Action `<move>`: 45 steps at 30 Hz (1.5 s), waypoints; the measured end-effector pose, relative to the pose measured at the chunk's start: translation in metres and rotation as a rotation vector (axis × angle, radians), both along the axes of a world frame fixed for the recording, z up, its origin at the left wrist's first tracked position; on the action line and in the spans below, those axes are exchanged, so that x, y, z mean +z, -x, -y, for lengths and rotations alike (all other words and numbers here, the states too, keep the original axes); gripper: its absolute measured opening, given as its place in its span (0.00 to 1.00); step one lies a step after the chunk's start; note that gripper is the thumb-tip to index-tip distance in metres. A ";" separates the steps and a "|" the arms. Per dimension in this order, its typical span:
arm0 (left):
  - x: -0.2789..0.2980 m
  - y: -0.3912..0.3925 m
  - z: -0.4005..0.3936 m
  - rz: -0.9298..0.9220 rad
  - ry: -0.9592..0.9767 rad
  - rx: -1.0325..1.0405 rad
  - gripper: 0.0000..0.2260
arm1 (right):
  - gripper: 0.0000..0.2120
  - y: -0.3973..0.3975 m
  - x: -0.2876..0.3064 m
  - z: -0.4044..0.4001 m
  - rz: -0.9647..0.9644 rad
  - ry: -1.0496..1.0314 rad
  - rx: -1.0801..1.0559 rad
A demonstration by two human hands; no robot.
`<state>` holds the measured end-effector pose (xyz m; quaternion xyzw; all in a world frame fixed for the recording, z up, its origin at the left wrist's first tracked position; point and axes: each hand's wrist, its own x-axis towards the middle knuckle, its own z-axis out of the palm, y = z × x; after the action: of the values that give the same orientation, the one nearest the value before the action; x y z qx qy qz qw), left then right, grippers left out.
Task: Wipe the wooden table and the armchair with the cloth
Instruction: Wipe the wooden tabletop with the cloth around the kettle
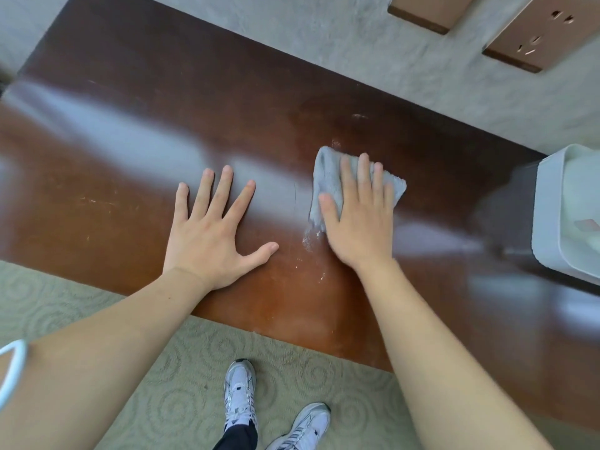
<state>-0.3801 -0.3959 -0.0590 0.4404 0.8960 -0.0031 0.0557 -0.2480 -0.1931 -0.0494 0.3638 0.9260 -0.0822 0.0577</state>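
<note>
Nearest of all, two pale sneakers (240, 393) are standing on the patterned green carpet (181, 378), just short of the near edge of the table (130, 102). Both bare forearms are reaching out over that edge. The left hand (216, 230) is lying flat on the dark, glossy wood with its fingers spread wide, grasping nothing. Just to its right, and apart from it, the right hand (360, 216) is pressing palm-down on the cloth (329, 177), a folded grey piece lying on the table top; the fingers are stretched out flat over it rather than curled around it, and the far and left parts of the cloth are showing beyond the fingertips. Pale dusty specks are lying on the wood just near of the cloth. At the right edge of the table a white container (552, 203) is sitting. Farther still, the table is meeting a grey wall carrying two copper-coloured socket plates (545, 30).
</note>
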 end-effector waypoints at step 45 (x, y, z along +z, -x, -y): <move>-0.004 0.005 0.002 0.040 -0.021 -0.029 0.43 | 0.31 -0.029 0.000 0.003 0.047 0.026 0.035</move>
<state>-0.3856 -0.3978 -0.0630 0.4539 0.8883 0.0143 0.0688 -0.2186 -0.1962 -0.0491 0.3488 0.9294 -0.0849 0.0854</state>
